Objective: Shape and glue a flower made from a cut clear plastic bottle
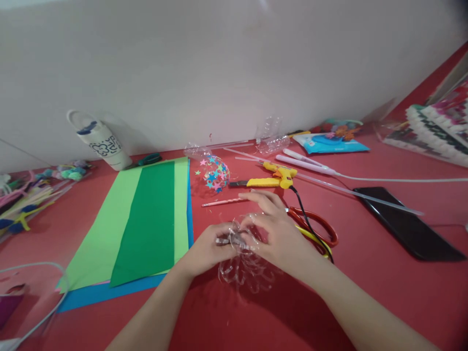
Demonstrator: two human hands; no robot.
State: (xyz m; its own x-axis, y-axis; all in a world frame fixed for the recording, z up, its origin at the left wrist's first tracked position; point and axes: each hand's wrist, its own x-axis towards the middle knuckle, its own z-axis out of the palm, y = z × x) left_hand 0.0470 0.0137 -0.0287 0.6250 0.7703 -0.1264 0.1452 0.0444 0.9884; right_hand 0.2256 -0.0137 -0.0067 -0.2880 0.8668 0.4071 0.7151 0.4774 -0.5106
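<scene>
My left hand [210, 248] pinches a clear plastic piece [248, 278] cut into many thin curled strips, like a see-through flower. Its fingers and thumb close on the middle of the piece. From the other side my right hand [280, 234] grips the same plastic between thumb and forefinger, its other fingers raised. Just beyond the hands lies a pink striped pencil [221, 202]. Scissors [316, 224] with red and yellow handles lie partly behind my right hand. A yellow glue gun [283, 174] and a yellow-handled cutter [263, 183] are farther back.
Green paper sheets [146, 224] lie at left, below a white tumbler [104, 146]. A star-covered clear plastic piece [215, 174] sits at centre back. Toward the right are a hair straightener [310, 165], a blue wipes pack [332, 144] and a black phone [409, 224]. The glue gun's cord trails near my right hand.
</scene>
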